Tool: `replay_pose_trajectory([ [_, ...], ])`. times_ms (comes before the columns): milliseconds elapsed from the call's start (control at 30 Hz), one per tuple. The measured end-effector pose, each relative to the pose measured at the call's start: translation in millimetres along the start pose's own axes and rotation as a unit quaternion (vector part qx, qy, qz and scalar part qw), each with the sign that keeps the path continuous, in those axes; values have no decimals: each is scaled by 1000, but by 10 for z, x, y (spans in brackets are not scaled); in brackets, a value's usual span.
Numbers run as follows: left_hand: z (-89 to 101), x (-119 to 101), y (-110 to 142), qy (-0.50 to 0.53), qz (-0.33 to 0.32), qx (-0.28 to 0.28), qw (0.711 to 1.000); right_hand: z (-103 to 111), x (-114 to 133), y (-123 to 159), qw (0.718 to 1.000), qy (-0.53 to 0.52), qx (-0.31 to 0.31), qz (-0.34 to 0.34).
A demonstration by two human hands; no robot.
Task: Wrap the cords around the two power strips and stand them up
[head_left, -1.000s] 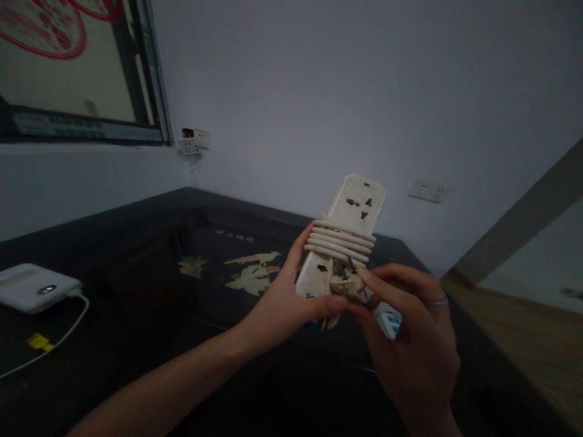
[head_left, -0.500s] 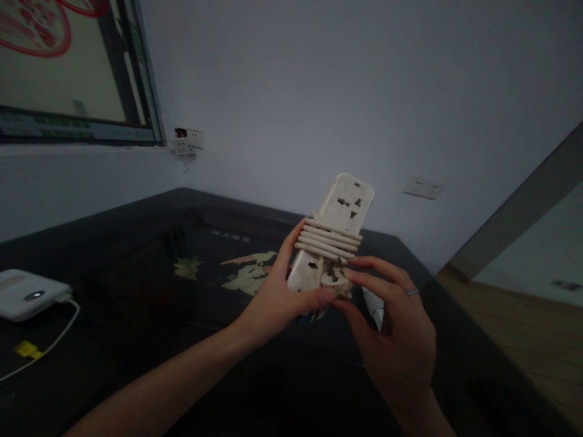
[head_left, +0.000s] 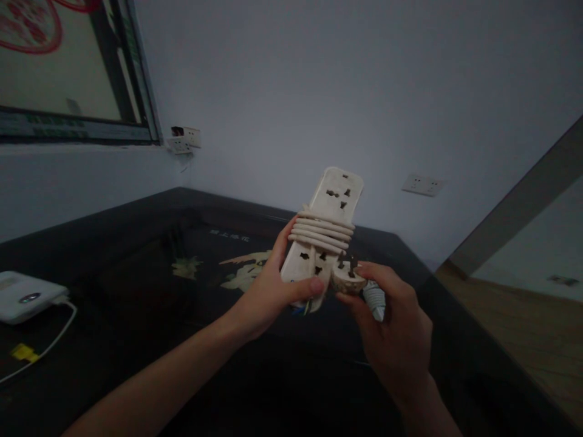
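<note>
A white power strip [head_left: 337,193] is held up at a tilt over the dark table, its cord [head_left: 322,233] wound several times around its middle. My left hand [head_left: 273,285] grips the strip's lower part, the thumb lying across the front near the bottom sockets. At the strip's lower right, my right hand [head_left: 396,321] pinches a worn plug [head_left: 348,279] between thumb and fingers, its metal prongs pointing up. Just behind the plug shows a white ribbed piece [head_left: 375,300], partly covered by my right hand. Blue bits show beneath the strip's lower end.
The black glossy table [head_left: 191,364] carries a printed flower pattern. On its left lies a white box-shaped device [head_left: 31,297] with a white cable and a yellow tag [head_left: 25,352]. Wall sockets [head_left: 422,184] are on the far wall, and others [head_left: 184,139] sit near the window corner.
My right hand has drawn the plug off the strip's face to the right and turned it prongs up. The strip has shifted slightly left, uncovering its lower sockets.
</note>
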State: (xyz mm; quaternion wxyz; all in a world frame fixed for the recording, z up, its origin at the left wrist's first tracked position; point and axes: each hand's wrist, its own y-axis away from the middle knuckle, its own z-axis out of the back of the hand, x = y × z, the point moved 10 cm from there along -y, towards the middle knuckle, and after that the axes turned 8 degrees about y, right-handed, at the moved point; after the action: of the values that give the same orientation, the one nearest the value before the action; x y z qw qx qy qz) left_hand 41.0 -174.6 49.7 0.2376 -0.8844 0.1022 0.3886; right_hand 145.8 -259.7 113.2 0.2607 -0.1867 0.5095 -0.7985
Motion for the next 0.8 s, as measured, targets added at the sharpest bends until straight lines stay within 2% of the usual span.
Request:
replay_pose_trajectory([
  [267,-25,-16,13,-17,22,14,1000,10,-18,-24,999,-51,14,4],
  [533,20,58,-19,-33,44,-1,998,-89,25,-37,997,4,63,39],
  [800,105,80,-51,-54,49,-24,997,-119,-93,38,997,-77,-3,4],
])
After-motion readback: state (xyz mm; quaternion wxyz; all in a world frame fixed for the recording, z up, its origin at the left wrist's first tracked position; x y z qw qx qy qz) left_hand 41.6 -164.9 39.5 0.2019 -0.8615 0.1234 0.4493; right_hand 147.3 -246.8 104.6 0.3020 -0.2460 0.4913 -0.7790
